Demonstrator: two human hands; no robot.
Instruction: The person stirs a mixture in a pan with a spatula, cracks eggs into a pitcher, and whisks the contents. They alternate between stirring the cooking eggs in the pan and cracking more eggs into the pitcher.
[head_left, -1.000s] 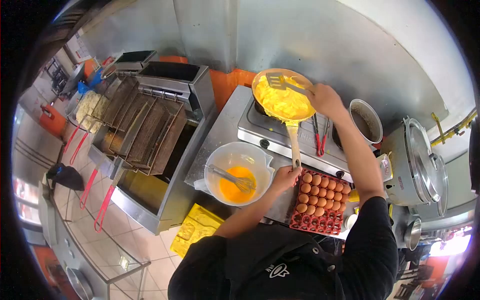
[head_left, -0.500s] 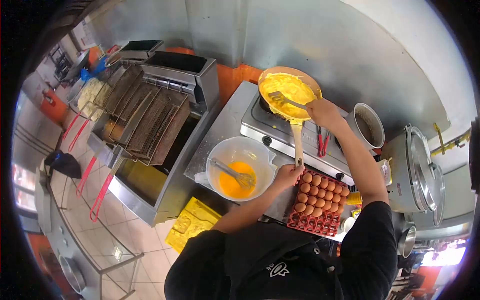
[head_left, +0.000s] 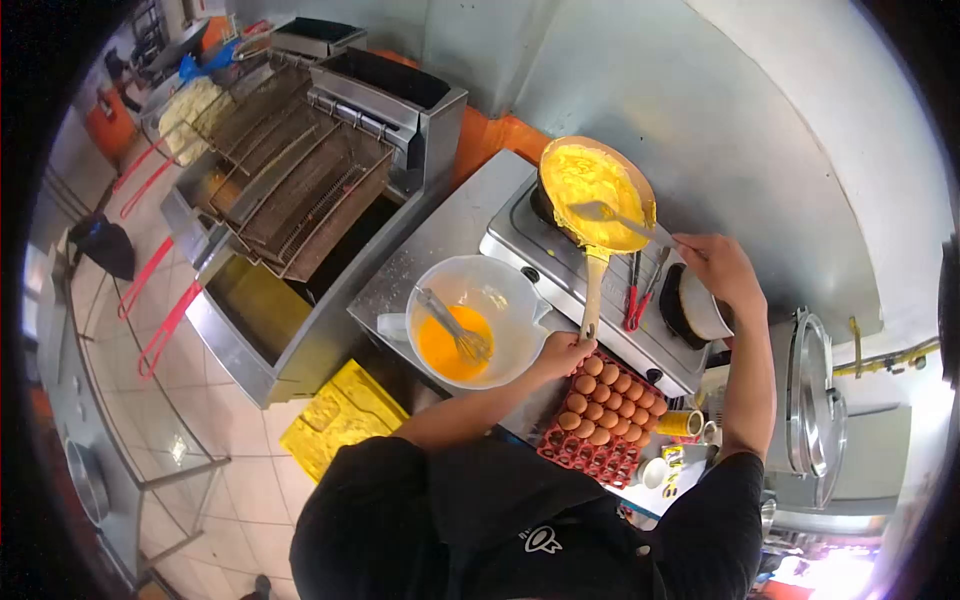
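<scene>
My left hand is closed around the end of the pale handle of a frying pan. Yellow scrambled egg covers the pan's inside and clings to its rim. My right hand grips a spatula, whose grey head lies in the egg. The pan sits at the left burner of a silver gas stove. Close to my left hand is a white plastic jug with beaten egg and a whisk in it. A red tray of brown eggs lies just below that hand.
Red-handled tongs lie on the stove beside a pot. A deep fryer with wire baskets stands left, its red handles jutting out. A yellow crate is low at left. A large metal pot stands right.
My right hand has moved right, drawing the spatula toward the pan's right side. The camera view has shifted and turned; my left hand keeps its hold on the pan handle.
</scene>
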